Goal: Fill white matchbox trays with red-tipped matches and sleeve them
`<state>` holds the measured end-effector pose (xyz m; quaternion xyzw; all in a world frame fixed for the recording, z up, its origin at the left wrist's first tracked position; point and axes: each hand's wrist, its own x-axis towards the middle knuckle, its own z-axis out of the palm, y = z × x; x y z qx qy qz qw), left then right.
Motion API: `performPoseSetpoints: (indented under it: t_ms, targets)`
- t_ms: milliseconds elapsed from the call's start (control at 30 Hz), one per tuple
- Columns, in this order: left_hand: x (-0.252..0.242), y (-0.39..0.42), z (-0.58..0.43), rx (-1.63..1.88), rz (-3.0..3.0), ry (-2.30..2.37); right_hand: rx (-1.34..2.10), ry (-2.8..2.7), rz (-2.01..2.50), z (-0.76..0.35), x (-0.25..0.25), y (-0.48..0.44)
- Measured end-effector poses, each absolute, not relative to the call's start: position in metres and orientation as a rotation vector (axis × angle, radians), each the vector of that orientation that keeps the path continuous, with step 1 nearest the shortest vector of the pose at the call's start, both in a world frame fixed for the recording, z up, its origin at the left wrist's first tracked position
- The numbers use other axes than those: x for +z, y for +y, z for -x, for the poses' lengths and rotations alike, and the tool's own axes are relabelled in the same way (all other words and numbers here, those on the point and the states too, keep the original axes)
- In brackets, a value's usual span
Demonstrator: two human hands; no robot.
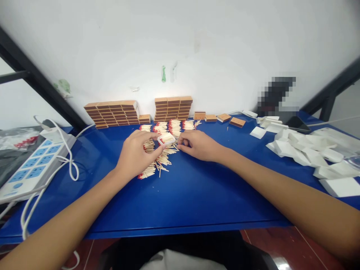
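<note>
My left hand [137,150] is closed on a small white matchbox tray [166,140], its thumb at the near side and fingers at the far side. Matchsticks with red heads lie inside the tray. Just right of it, my right hand [198,145] has its fingers curled and pinched together, close to the matches. Whether a stick is between those fingertips is too small to tell. Beneath and around the tray, loose matchsticks [161,162] lie in rows and heaps on the blue table [180,202], partly hidden by my left hand.
Closed matchboxes stand stacked along the wall in a left stack [112,113] and a middle stack [173,108]. Several single matchboxes [237,122] lie right of them. White trays [306,150] are piled at right. A power strip [36,161] with white cables lies at left.
</note>
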<state>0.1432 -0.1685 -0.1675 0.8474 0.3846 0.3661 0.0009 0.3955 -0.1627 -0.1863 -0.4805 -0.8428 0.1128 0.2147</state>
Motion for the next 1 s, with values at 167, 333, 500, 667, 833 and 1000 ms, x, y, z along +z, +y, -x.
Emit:
performPoseSetpoints:
  t_ms: [167, 333, 500, 667, 833, 1000]
  targets:
    - [-0.169, -0.169, -0.144, 1.144, -2.664, 1.153, 0.309, -2.329, 1.380, -0.388, -0.185, -0.169]
    - [-0.173, -0.168, -0.143, 1.085, -2.677, 1.120, 0.310, -2.296, 1.426, -0.381, -0.187, -0.173]
    - [-0.174, -0.166, -0.143, 0.943, -2.711, 1.088, 0.305, -2.334, 1.424, -0.384, -0.183, -0.173]
    - [-0.173, -0.168, -0.144, 0.711, -2.754, 1.028, 0.314, -2.325, 1.458, -0.386, -0.178, -0.174]
    - [-0.173, -0.169, -0.145, 0.667, -2.743, 0.994, 0.311, -2.327, 1.461, -0.386, -0.179, -0.174]
    - [-0.172, -0.171, -0.145, 0.634, -2.745, 1.008, 0.307, -2.369, 1.418, -0.386, -0.180, -0.173]
